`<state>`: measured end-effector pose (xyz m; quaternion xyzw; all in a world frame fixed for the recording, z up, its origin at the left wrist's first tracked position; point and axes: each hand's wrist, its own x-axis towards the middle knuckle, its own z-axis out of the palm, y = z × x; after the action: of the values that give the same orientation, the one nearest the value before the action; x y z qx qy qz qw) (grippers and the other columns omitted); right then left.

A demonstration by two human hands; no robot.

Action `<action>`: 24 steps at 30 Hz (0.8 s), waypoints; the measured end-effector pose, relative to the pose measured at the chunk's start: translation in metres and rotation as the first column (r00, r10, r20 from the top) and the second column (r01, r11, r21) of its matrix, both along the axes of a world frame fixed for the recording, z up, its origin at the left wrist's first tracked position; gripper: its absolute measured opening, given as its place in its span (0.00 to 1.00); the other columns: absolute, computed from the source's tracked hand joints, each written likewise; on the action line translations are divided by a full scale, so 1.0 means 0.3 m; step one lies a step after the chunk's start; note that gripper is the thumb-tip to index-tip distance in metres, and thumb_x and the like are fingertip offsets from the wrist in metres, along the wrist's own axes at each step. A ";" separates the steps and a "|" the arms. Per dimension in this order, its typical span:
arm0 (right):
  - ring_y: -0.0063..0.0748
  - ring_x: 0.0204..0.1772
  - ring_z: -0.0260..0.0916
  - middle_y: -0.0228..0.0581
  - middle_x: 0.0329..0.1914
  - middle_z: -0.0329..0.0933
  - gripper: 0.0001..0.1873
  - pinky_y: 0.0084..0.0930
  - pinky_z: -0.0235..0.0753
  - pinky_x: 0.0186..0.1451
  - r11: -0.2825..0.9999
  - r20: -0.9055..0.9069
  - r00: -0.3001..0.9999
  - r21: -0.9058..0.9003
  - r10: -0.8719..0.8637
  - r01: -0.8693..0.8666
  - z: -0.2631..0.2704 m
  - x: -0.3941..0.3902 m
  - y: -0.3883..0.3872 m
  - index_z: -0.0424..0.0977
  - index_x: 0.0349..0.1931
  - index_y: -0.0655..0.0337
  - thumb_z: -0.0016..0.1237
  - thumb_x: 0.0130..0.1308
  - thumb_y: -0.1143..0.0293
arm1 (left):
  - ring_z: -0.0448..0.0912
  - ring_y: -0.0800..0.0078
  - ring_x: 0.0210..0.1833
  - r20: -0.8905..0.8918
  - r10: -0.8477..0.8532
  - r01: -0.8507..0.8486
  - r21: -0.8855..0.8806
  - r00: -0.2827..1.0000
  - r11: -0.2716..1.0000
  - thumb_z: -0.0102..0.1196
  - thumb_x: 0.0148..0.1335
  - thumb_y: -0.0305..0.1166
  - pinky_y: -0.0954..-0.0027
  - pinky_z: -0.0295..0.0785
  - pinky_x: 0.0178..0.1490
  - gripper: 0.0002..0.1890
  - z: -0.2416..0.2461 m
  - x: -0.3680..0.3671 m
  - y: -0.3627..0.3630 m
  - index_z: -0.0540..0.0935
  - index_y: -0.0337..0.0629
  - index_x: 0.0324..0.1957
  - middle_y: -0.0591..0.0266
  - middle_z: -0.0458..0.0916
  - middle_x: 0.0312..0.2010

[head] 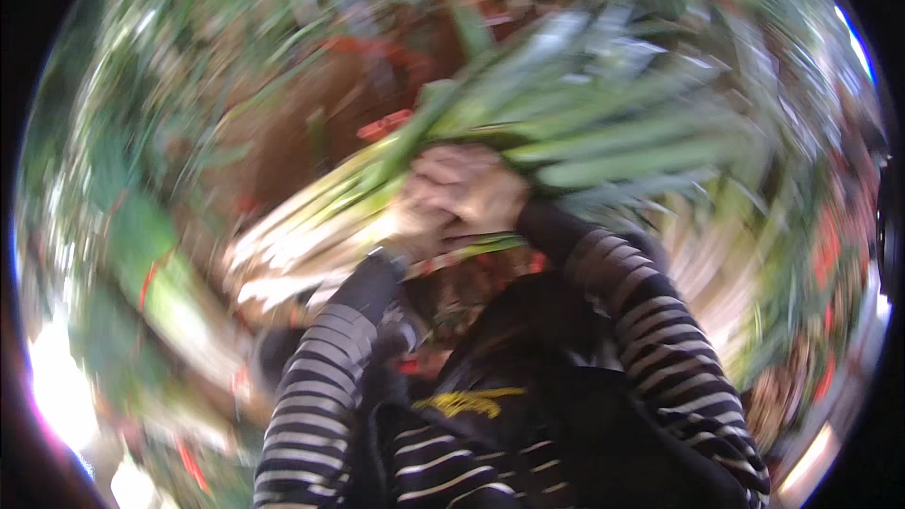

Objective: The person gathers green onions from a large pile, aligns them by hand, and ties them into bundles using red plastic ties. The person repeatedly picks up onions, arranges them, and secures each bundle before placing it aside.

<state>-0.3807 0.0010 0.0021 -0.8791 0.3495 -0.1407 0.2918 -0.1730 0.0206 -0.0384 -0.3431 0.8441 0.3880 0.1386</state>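
A thick bundle of leeks lies slantwise before me, pale stalks at the lower left and broad green leaves fanning to the upper right. My left hand grips it near the middle of the stalks. Close against it, my right hand is clasped on the same bundle where the leaves begin. Fingers of the two hands overlap, and motion blur hides their exact placing. Red material, perhaps a tie, shows just behind the stalks.
Another leek bundle with a red tie lies at the left. More pale stalks are beside my right arm. Loose green leaves surround a patch of brown ground. Red strips show at the right.
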 end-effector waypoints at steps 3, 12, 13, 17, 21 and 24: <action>0.46 0.80 0.59 0.39 0.76 0.67 0.44 0.54 0.59 0.77 0.973 -0.189 0.978 -0.225 -0.088 0.044 0.037 0.008 0.004 0.66 0.73 0.43 0.61 0.54 0.46 | 0.44 0.53 0.84 0.459 -0.154 0.306 -0.278 0.875 0.910 0.57 0.58 0.68 0.47 0.38 0.83 0.51 0.034 -0.039 -0.018 0.58 0.61 0.80 0.54 0.53 0.81; 0.44 0.64 0.74 0.43 0.62 0.73 0.36 0.46 0.69 0.66 0.913 -0.255 0.877 -0.081 -0.407 0.400 0.475 -0.151 0.515 0.70 0.66 0.54 0.62 0.59 0.51 | 0.54 0.50 0.81 -0.055 -0.213 0.094 -0.772 0.975 0.629 0.60 0.58 0.59 0.47 0.48 0.81 0.52 -0.066 -0.114 -0.132 0.57 0.49 0.80 0.48 0.52 0.81; 0.45 0.64 0.74 0.43 0.62 0.73 0.36 0.47 0.70 0.66 0.895 -0.197 0.873 -0.095 -0.447 0.437 0.543 -0.193 0.609 0.70 0.66 0.54 0.63 0.59 0.50 | 0.54 0.47 0.81 -0.197 -0.267 0.019 -0.770 0.943 0.638 0.66 0.55 0.56 0.46 0.50 0.81 0.54 -0.039 -0.109 -0.126 0.56 0.50 0.80 0.48 0.51 0.81; 0.56 0.58 0.77 0.51 0.60 0.75 0.35 0.50 0.74 0.61 0.651 0.142 0.658 -0.097 -0.740 0.753 0.728 -0.379 0.987 0.68 0.67 0.58 0.63 0.61 0.60 | 0.56 0.41 0.80 0.002 -0.037 0.033 -0.512 0.999 0.858 0.72 0.52 0.47 0.47 0.55 0.80 0.56 0.153 -0.151 -0.060 0.54 0.56 0.81 0.46 0.48 0.82; 0.44 0.60 0.78 0.50 0.56 0.78 0.26 0.36 0.77 0.63 0.398 0.566 0.175 0.297 -0.805 0.868 0.705 -0.519 1.326 0.69 0.66 0.63 0.57 0.70 0.71 | 0.54 0.42 0.81 -0.024 -0.024 0.007 -0.533 0.999 0.846 0.72 0.55 0.41 0.51 0.55 0.81 0.55 0.289 -0.227 0.037 0.53 0.56 0.81 0.47 0.46 0.83; 0.41 0.57 0.80 0.51 0.55 0.79 0.24 0.35 0.79 0.62 0.220 0.529 -0.011 0.373 -0.849 0.901 0.567 -0.612 1.550 0.70 0.66 0.63 0.56 0.73 0.68 | 0.53 0.45 0.82 -0.196 -0.047 -0.055 -0.484 0.979 0.873 0.72 0.55 0.36 0.54 0.53 0.82 0.53 0.334 -0.303 0.128 0.56 0.53 0.81 0.50 0.44 0.83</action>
<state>-0.5644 0.4660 0.1720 -0.3623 0.6879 -0.5951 0.2033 -0.2639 0.0591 0.0617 -0.3275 0.9235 0.1958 -0.0394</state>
